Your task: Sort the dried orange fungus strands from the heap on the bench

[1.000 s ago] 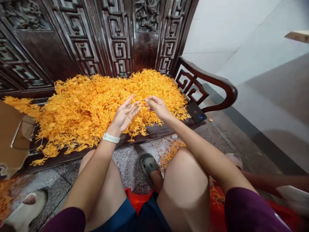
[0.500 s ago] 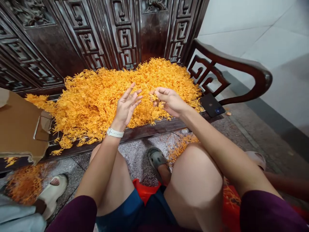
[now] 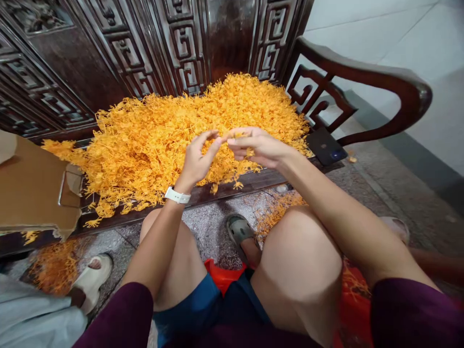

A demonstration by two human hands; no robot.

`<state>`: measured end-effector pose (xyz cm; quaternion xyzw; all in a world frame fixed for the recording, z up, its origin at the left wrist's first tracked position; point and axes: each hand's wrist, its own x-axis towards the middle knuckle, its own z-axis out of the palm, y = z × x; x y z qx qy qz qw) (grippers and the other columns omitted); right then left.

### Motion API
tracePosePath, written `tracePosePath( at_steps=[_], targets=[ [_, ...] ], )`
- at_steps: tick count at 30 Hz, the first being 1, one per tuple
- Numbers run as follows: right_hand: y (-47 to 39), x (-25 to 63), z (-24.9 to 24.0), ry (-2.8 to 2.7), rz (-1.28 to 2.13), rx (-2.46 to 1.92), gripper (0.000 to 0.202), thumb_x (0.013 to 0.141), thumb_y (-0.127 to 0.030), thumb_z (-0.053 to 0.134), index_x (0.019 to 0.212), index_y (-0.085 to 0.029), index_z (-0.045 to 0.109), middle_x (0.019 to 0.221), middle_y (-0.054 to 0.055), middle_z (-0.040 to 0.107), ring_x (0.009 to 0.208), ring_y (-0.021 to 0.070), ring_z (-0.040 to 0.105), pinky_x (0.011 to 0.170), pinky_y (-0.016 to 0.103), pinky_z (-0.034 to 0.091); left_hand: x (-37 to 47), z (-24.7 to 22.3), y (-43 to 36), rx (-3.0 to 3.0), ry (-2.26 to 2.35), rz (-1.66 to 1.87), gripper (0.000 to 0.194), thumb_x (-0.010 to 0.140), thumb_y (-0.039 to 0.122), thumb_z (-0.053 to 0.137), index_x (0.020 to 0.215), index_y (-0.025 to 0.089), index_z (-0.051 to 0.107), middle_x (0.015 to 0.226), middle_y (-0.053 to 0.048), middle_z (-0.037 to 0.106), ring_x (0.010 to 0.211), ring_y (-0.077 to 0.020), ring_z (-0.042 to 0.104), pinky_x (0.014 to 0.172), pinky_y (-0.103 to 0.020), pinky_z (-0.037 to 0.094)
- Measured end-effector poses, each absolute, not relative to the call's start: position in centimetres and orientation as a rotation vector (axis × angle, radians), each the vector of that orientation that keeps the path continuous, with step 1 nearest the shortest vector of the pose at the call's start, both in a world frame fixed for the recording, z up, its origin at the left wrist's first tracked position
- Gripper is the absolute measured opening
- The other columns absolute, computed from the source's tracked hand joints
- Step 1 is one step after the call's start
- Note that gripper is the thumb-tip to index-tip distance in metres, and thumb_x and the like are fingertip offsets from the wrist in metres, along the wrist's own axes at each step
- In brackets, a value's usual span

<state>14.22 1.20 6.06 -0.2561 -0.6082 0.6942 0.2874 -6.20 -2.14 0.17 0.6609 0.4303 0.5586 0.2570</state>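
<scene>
- Over the front of a dark, carved wooden bench (image 3: 261,181), your 2 bare hands meet, fingertips close together.
- Your right hand (image 3: 263,149) is narrow, thumb near the fingers, holding a small yellow-orange branching piece (image 3: 250,152) whose bits show below and between the fingers.
- Your left hand (image 3: 198,157) is half curled, thumb and forefinger reaching to the right hand's fingertips; you cannot tell from this view whether it grips anything.
- Behind and below your hands, a long heap of yellow-orange, thin-branched pieces (image 3: 145,135) covers much of the seat; a few sprigs hang over its front edge.
- On your left wrist sits a white strap (image 3: 177,195).
- At the heap's right end, a black phone (image 3: 322,145) lies on the seat beside the curved dark wooden armrest (image 3: 384,82).
- At its left end stands a brown cardboard box (image 3: 36,188), a bent metal wire (image 3: 61,188) at its edge.
- Between your knees you see a grey-green clog (image 3: 239,229) and red plastic (image 3: 223,274); orange scraps (image 3: 279,210) lie on the floor nearby.
- At lower left, another person's cream shoe (image 3: 96,278) stands beside an orange tangle (image 3: 54,266).
</scene>
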Motion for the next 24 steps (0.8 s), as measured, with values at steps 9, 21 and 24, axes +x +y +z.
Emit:
tracePosePath(
  at_steps=[9,21,24],
  targets=[
    [3.0,15.1,4.4,-2.102,0.934,-0.826,0.037,0.096,-0.053,0.066,0.08,-0.021,0.064,0.082,0.004,0.062,0.084,0.0191,0.054,0.083,0.037,0.042,-4.4,-0.3,-2.3,1.428,1.066,1.508,0.039,0.094,0.058,0.068,0.095,0.022,0.081,0.051,0.005,0.045,0.042,-0.0088,0.036,0.046,-0.027,0.032],
    [0.7,12.6,2.5,-1.936,0.836,-1.06,0.056,0.099,-0.072,0.047,0.123,-0.023,0.049,0.113,0.01,0.06,0.102,0.024,0.059,0.094,0.042,0.046,-3.3,0.0,-3.4,1.086,1.065,1.721,0.043,0.096,0.061,0.064,0.103,0.02,0.074,0.048,0.007,0.047,0.038,-0.0081,0.046,0.041,-0.021,0.038],
    [0.6,12.4,2.2,-2.077,0.765,-0.967,0.058,0.095,-0.07,0.058,0.127,-0.023,0.051,0.114,0.01,0.061,0.104,0.0254,0.058,0.093,0.042,0.047,-2.8,0.1,-3.5,1.037,1.049,1.697,0.042,0.095,0.061,0.065,0.102,0.02,0.072,0.052,0.007,0.048,0.039,-0.0078,0.045,0.04,-0.021,0.039]
  ],
)
